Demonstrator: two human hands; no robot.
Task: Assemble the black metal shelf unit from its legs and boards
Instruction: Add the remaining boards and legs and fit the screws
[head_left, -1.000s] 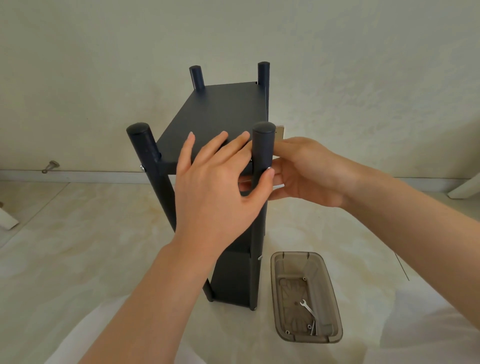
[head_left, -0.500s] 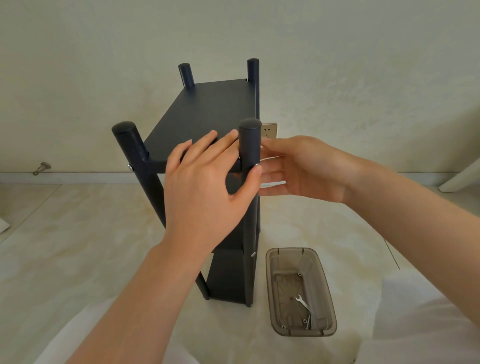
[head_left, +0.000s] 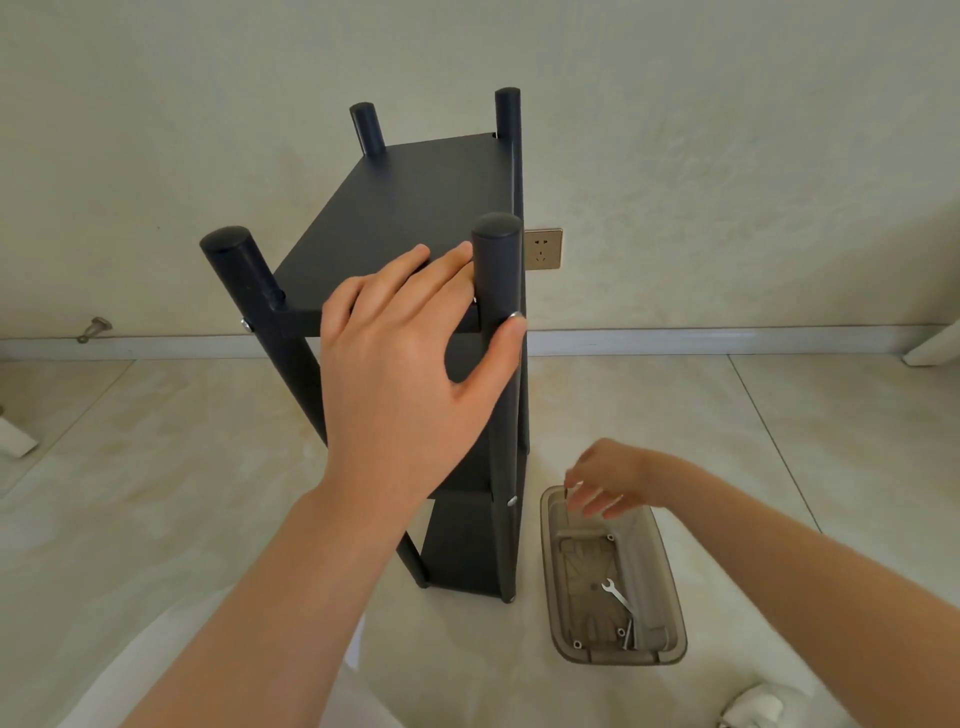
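The black shelf unit (head_left: 415, 208) stands upright on the floor, its four round legs rising above the top board. My left hand (head_left: 410, 358) lies on the near edge of that board with straight fingers. Its thumb presses on a silver screw (head_left: 515, 315) in the near right leg (head_left: 497, 270). My right hand (head_left: 605, 480) hangs low over the far end of a clear plastic tray (head_left: 670, 587), fingers pointing down and blurred. A thin dark sliver shows by its fingertips; I cannot tell whether the hand holds it. A small silver wrench (head_left: 617, 594) lies in the tray.
Several small screws lie in the tray's corners. A wall socket (head_left: 543, 248) sits behind the shelf, and a metal doorstop (head_left: 94, 328) sticks out of the wall at left. White fabric covers my knees at the bottom. The floor is pale tile.
My right hand left the near right leg and dropped to the tray on the floor. My left hand stayed on the top board, thumb on the screw.
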